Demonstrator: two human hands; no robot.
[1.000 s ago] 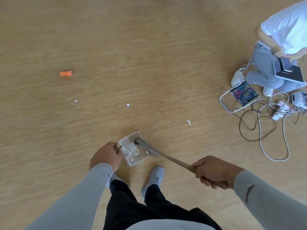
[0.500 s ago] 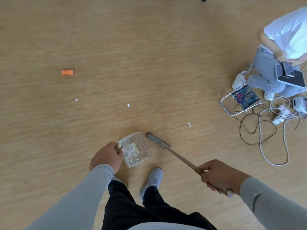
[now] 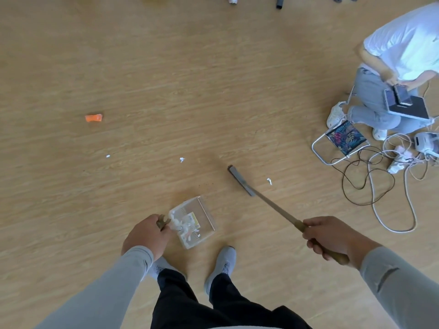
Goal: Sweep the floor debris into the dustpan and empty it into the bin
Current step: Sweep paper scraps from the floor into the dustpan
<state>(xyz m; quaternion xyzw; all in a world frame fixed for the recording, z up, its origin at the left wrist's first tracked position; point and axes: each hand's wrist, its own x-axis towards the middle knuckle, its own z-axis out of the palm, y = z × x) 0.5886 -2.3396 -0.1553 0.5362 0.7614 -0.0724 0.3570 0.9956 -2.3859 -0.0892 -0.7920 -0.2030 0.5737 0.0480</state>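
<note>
Mid-sweep: left hand (image 3: 145, 236) grips the dustpan (image 3: 193, 222), right hand (image 3: 330, 236) clasps the broom (image 3: 240, 180); next, the paper scrap (image 3: 269, 181) right of centre.

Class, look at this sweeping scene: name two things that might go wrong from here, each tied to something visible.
1. The clear plastic dustpan, already holding white scraps, is carried in the left hand; tilting it may spill them.
2. The long-handled broom in the right hand is near the tangled cables; a wide stroke towards the white paper scrap might snag them.
</note>
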